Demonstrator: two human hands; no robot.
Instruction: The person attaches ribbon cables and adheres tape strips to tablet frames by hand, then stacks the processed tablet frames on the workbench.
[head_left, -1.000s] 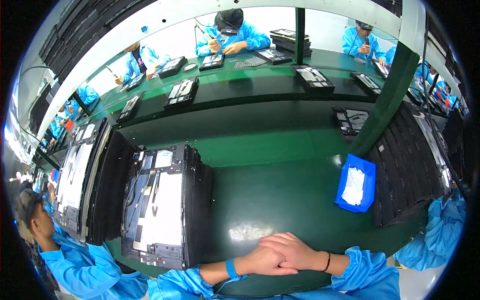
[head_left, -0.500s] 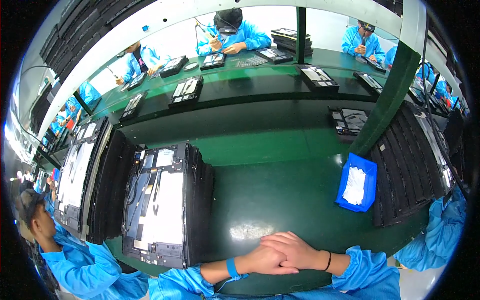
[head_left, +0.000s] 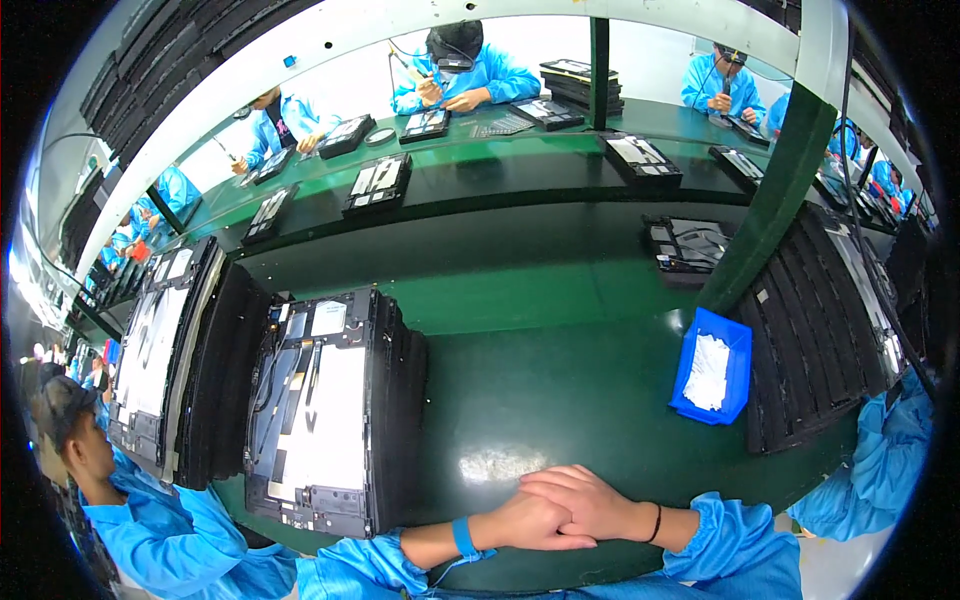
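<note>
Both my hands rest together at the table's near edge. My right hand [head_left: 590, 498] lies across the back of my left hand [head_left: 522, 522], its fingers closed over it. Part of my left hand's fingers shows beneath, pressed together; the others are hidden. A blue strap with a cord circles my left wrist, and a thin dark band my right. Left of my hands stands a stack of black-framed electronic panels [head_left: 335, 410], the top one showing white sheets, cables and circuit parts. No tool or part shows in either hand.
A second panel stack [head_left: 150, 360] stands at far left, another [head_left: 815, 340] at right. A blue bin [head_left: 745, 375] with small white pieces sits beside a green post [head_left: 775, 215]. Devices [head_left: 376, 183] lie along the far strip; one [head_left: 690, 245] lies nearer. Co-workers sit around.
My hands have not moved. The device near the green post has shifted left, while those on the far strip have slid slightly to the right.
</note>
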